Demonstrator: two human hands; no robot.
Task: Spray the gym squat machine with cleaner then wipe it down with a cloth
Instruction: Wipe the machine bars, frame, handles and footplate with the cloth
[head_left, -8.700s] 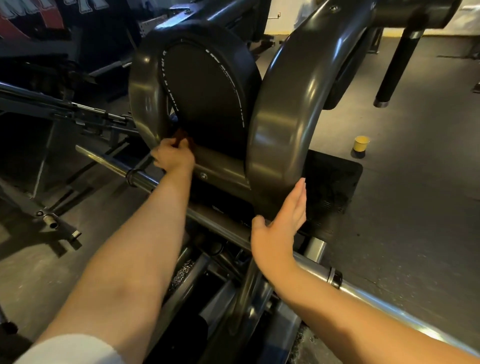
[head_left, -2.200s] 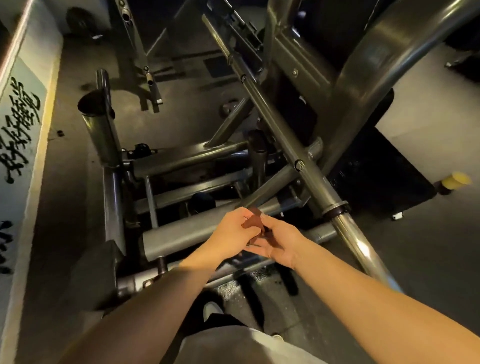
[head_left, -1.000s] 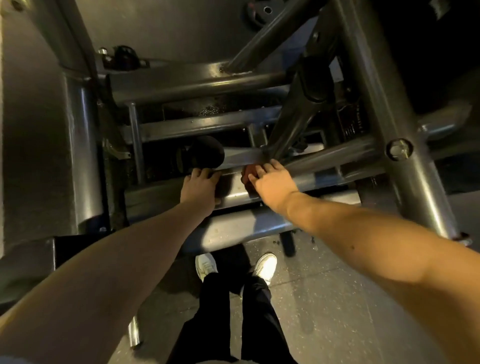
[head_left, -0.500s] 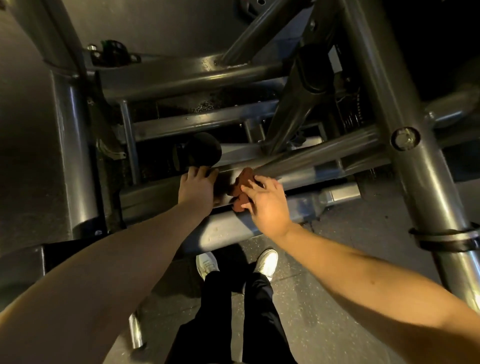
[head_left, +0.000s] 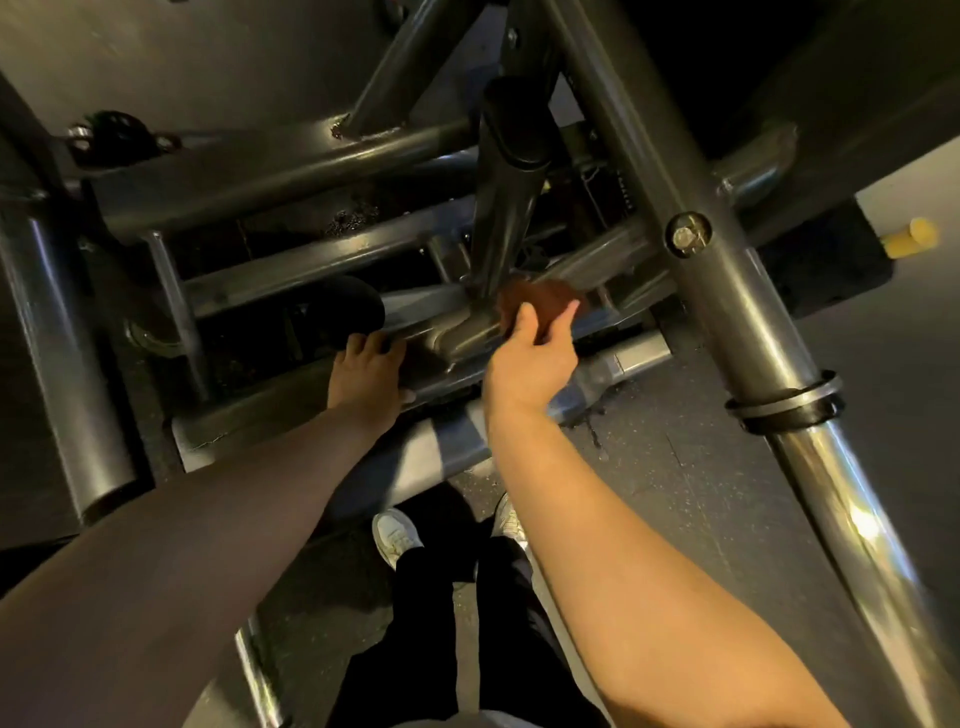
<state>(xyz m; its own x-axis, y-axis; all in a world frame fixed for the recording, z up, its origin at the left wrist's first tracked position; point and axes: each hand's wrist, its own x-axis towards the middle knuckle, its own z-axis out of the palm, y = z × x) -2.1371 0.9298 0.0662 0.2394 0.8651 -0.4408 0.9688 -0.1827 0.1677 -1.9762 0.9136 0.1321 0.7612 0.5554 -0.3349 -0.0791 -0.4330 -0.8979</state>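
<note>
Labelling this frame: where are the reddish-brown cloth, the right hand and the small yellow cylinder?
reddish-brown cloth (head_left: 544, 294), head view, bunched top.
right hand (head_left: 530, 364), head view, back of hand.
small yellow cylinder (head_left: 910, 239), head view, its side.

Dark grey steel-tube squat machine (head_left: 691, 291): frame tubes cross at angles, and a hex bolt runs through the thick diagonal. Below a black collar that diagonal turns to bright chrome. Small reddish-brown cloth (head_left: 540, 301): bunched into a wad, pressed against the machine's low welded joint, on the joint's right side. Right hand (head_left: 530, 358) holds it there, fingers spread over the wad.
</note>
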